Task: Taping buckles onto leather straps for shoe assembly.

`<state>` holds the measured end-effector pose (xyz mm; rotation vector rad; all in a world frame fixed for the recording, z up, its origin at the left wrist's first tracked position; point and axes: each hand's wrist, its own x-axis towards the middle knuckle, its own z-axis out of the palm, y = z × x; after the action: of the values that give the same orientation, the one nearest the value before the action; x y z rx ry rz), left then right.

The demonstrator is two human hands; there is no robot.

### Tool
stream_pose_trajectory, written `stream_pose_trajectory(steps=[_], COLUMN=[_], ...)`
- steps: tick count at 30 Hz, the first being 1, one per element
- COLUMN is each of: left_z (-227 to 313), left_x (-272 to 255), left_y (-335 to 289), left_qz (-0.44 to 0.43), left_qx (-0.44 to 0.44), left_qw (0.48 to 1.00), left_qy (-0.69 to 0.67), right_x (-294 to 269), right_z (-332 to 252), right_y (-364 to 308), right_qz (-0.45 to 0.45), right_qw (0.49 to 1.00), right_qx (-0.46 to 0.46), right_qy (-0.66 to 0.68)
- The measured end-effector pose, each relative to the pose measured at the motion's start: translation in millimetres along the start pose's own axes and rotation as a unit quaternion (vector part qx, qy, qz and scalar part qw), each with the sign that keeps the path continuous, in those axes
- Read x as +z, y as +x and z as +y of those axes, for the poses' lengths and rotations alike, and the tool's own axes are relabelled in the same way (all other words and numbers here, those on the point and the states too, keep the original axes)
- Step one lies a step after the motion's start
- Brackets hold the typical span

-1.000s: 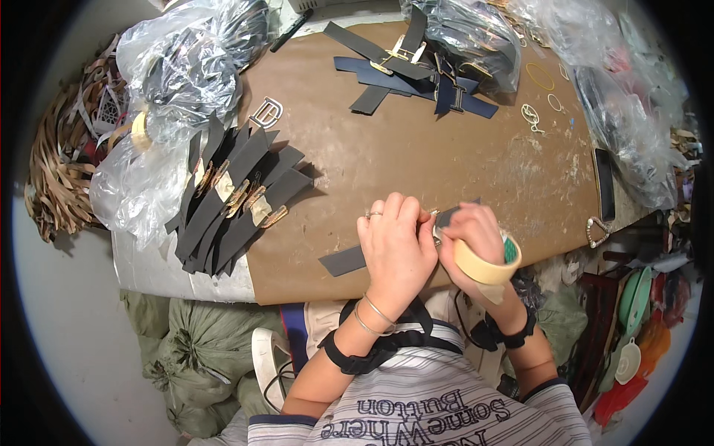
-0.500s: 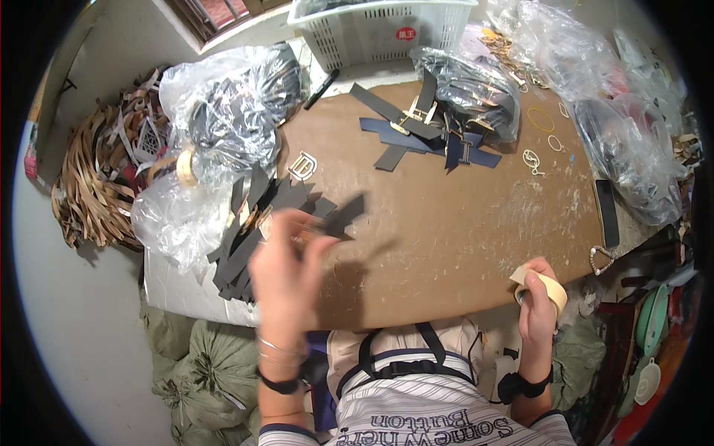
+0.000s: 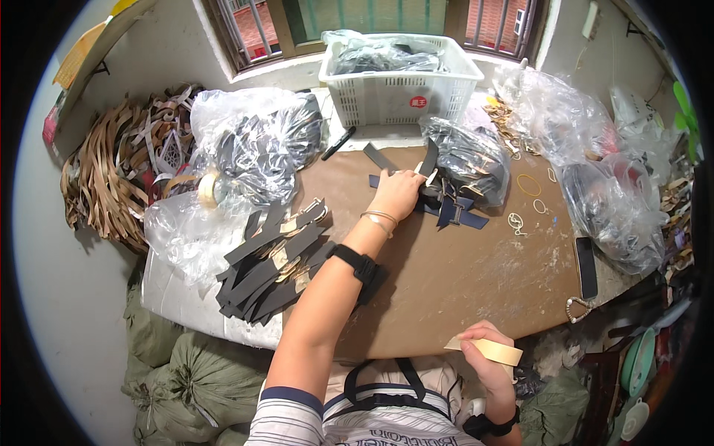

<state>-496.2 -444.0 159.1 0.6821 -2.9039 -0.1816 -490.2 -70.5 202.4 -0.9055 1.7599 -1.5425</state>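
Observation:
My left hand [image 3: 398, 192] reaches across the table to a loose heap of dark straps with metal buckles [image 3: 454, 208]. Its thumb and fingers are apart and touch the heap's near left side; the fingertips are partly hidden. Low on the right, by the table's front edge, my right hand [image 3: 487, 362] is closed round a roll of cream masking tape [image 3: 500, 352], whose free end sticks out past the thumb. Beside my left forearm lies a stack of black straps [image 3: 264, 279], fanned out, with pale tape pieces and buckles showing among them.
Clear plastic bags of dark straps stand at the back left [image 3: 260, 141] and beside the heap [image 3: 468, 160]. Behind is a white crate [image 3: 401, 97]. A black marker [image 3: 339, 143], rubber bands [image 3: 529, 185], a black phone-like slab [image 3: 587, 267] and a bracelet [image 3: 578, 309] lie around.
My left hand has left the near-left stack, where it held a dark strap, and now reaches the far heap. The right hand keeps the tape roll. The view has tilted up.

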Motion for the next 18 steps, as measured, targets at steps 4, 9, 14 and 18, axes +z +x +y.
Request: stream_pose_trajectory(steps=[4,9,14,18], left_z=[54.1,163.8,162.2,118.1], left_x=[-21.1,-21.5,-45.8,-42.1], left_y=[-39.3,-152.9,-203.4,-229.1], left_qz=[0.066,0.066,0.032,0.079], left_qx=[0.051,0.024,0.032,-0.022], left_qw=[0.985,0.963,0.991,0.977], left_qy=[0.15,0.259,-0.126,-0.197], right_x=[-23.0,-36.5,-47.1,-47.0], right_z=[23.1,12.8,0.5,-10.4], right_y=[-7.5,-2.2,-3.2,-2.4], right_qz=[0.066,0.067,0.111,0.121], right_qw=[0.995,0.995,0.991,0.992], right_qx=[0.04,0.039,0.04,0.033], right_qy=[0.06,0.061,0.068,0.01])
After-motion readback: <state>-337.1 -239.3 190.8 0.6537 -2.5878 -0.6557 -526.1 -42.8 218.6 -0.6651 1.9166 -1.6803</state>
